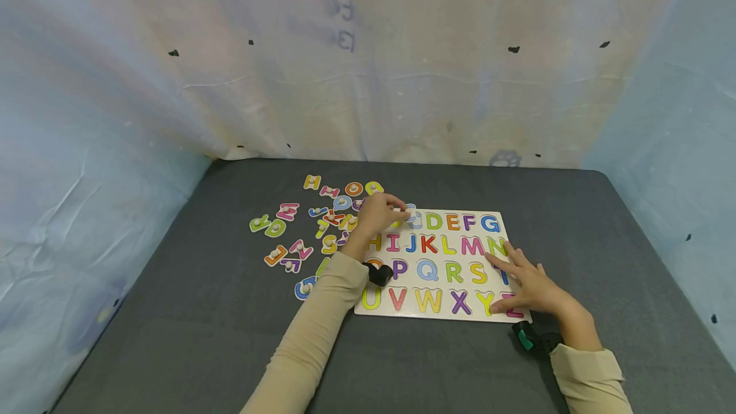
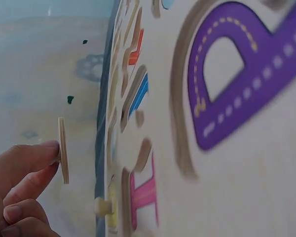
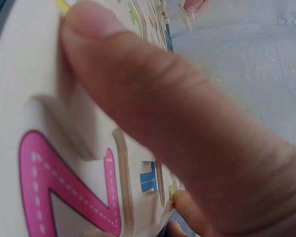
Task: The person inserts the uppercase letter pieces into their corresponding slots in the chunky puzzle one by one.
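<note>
My left hand [image 1: 382, 213] pinches a thin wooden letter piece [image 2: 63, 153] by its back, above the top row of the letter puzzle board [image 1: 414, 314]. In the left wrist view the piece is edge-on, apart from the board, its printed face hidden. Spread over the board's right side, my right hand [image 1: 529, 283] has its thumb near the Y and its fingers by the N, partly covering T and Z. The right wrist view shows that thumb [image 3: 138, 84] large, pressed to the board beside the pink Z recess [image 3: 34, 182]. A knobbed yellow piece [image 2: 111, 205] sits at the board's top-left.
Many loose knobbed letter pieces lie left of the board, among them a yellow H [image 1: 312, 182], a pink M [image 1: 287, 211], an orange O [image 1: 353, 189] and a blue G [image 1: 305, 287]. The grey table [image 1: 190, 337] meets a pale curtain [image 1: 402, 82] behind.
</note>
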